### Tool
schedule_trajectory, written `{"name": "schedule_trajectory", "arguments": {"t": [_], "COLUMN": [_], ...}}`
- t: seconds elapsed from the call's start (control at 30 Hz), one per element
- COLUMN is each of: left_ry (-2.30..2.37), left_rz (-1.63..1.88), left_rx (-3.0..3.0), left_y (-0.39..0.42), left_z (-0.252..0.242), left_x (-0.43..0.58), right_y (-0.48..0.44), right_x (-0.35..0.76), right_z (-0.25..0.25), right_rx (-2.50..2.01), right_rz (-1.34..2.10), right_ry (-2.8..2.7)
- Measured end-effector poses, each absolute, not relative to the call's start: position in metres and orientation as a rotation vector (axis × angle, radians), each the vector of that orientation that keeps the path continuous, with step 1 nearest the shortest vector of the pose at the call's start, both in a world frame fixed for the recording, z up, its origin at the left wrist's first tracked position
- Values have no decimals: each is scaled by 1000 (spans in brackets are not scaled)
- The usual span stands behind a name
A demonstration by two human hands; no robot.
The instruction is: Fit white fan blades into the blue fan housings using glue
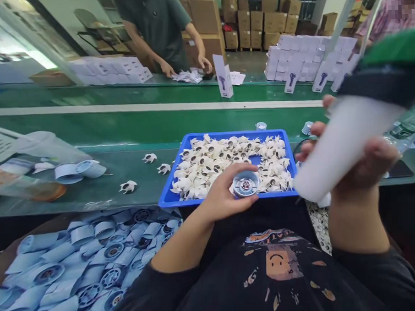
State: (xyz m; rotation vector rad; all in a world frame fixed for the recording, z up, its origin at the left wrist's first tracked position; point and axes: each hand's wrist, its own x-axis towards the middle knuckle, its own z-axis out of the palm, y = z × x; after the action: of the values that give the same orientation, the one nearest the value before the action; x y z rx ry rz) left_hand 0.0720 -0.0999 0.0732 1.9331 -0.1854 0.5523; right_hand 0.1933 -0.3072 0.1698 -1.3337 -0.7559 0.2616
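My left hand (226,191) grips a light blue round housing (246,184) between thumb and fingers, its open end facing up and a metallic part showing inside. It is held over the near edge of a blue tray (168,199) heaped with small white fan wheels (211,160). On the right, my right hand (355,163) is closed around a white cylindrical tool (344,140) with a dark collar and a green end. The tool is blurred and slants down to the left, apart from the housing. Its exact kind cannot be made out.
Many blue housings (77,257) fill a container at lower left. Loose fan wheels (128,187) lie left of the tray. Beyond the green belt (140,124), a co-worker's hands (203,64) handle white pieces near stacked white boxes (302,55). Clear plastic bottles (407,128) lie at right.
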Motion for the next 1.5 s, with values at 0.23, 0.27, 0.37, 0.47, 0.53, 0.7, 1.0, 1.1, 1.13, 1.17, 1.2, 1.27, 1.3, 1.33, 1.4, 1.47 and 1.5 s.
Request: {"name": "schedule_trajectory", "arguments": {"t": [0.23, 0.27, 0.37, 0.47, 0.53, 0.7, 1.0, 1.1, 1.13, 1.17, 1.2, 1.27, 1.3, 1.33, 1.4, 1.47, 1.5], "left_ry": [-355, -354, -341, -364, -361, -348, -350, -356, -356, -358, -359, -363, -362, -351, -302, -256, -243], "left_rz": [641, 656, 680, 675, 673, 659, 636, 627, 623, 622, 623, 624, 620, 610, 546, 390, 288], "left_rx": [2119, 2109, 2101, 2088, 2083, 2087, 2048, 2050, 2049, 2046, 2040, 2029, 2026, 2025, 2011, 1991, 1996], "left_y": [-140, -142, -144, -147, -148, -149, -147, -147, -146, -146, -146, -145, -145, -145, -146, -144, -142], "left_z": [82, 82, 84, 87, 89, 91, 90, 90, 91, 90, 90, 89, 88, 88, 90, 93, 94], "left_x": [80, 80, 81, 82, 83, 85, 86, 88, 88, 89, 90, 91, 91, 90, 89, 86, 85], "right_y": [-254, -254, -258, -263, -264, -260, -259, -259, -259, -258, -257, -255, -254, -254, -252, -252, -253], "right_x": [174, 174, 175, 176, 175, 170, 176, 179, 180, 180, 180, 178, 177, 176, 176, 179, 182], "right_z": [174, 172, 169, 172, 174, 177, 171, 170, 170, 171, 171, 173, 174, 174, 175, 172, 170], "right_rx": [-921, -926, -1023, -1139, -1178, -1070, -1145, -1154, -1143, -1132, -1128, -1155, -1182, -1209, -1223, -1165, -1121], "right_rz": [328, 338, 335, 329, 324, 273, 272, 267, 260, 250, 241, 225, 219, 223, 249, 278, 284], "right_ry": [-803, -799, -800, -832, -844, -802, -791, -828, -845, -851, -847, -803, -770, -746, -729, -723, -720]}}
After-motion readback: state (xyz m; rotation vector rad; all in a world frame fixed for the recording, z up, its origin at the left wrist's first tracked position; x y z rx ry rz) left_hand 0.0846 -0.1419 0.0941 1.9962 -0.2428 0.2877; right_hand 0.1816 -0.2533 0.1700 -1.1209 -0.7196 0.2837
